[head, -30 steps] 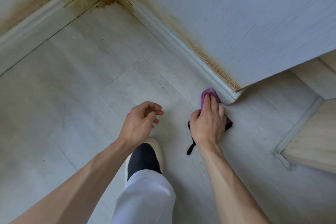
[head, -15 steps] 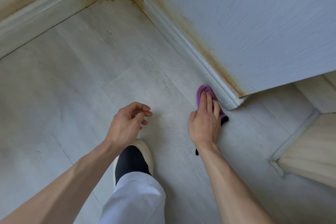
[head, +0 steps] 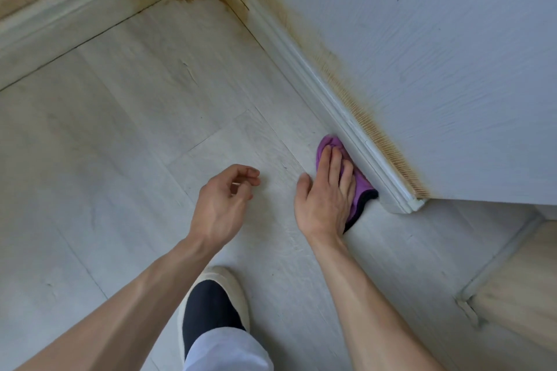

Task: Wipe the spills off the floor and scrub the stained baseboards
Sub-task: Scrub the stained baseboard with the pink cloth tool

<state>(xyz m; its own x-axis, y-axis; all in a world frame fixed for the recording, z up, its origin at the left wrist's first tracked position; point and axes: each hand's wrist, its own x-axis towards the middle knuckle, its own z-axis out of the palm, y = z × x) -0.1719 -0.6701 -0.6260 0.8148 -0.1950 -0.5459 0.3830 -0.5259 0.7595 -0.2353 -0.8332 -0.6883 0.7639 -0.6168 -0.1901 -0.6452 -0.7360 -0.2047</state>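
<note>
Four straight fingers of the right hand (head: 324,199) press the purple cloth (head: 360,187).

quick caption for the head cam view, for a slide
Right hand presses a purple cloth against the baseboard near its end; left hand hovers empty over the floor.

No readable text, labels, brands or numbers anywhere: none on cloth (head: 360,187), baseboard (head: 316,81), floor (head: 150,129) or shoe (head: 211,307).
</note>
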